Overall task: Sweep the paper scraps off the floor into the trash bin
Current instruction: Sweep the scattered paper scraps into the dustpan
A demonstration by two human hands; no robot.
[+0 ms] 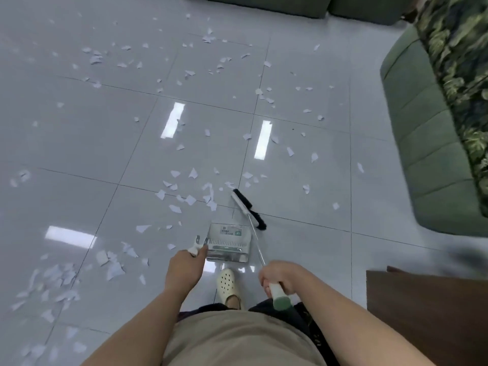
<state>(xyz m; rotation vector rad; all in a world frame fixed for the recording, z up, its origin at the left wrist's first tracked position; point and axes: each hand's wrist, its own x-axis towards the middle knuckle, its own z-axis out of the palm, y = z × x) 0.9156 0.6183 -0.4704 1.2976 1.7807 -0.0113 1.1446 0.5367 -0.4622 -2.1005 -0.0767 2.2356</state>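
White paper scraps lie scattered over the glossy grey tile floor, thickest at the lower left and across the far half. My right hand grips the white and green broom handle; its thin shaft runs down to the black brush head, which rests on the floor just right of a cluster of scraps. My left hand grips the top of the dustpan handle. The grey dustpan stands on the floor just ahead of my foot, between my two hands. No trash bin is in view.
A green sofa with a leaf-patterned cover fills the right side, and more dark green cushions line the far edge. A brown wooden surface sits at the lower right. My foot in a cream clog stands behind the dustpan.
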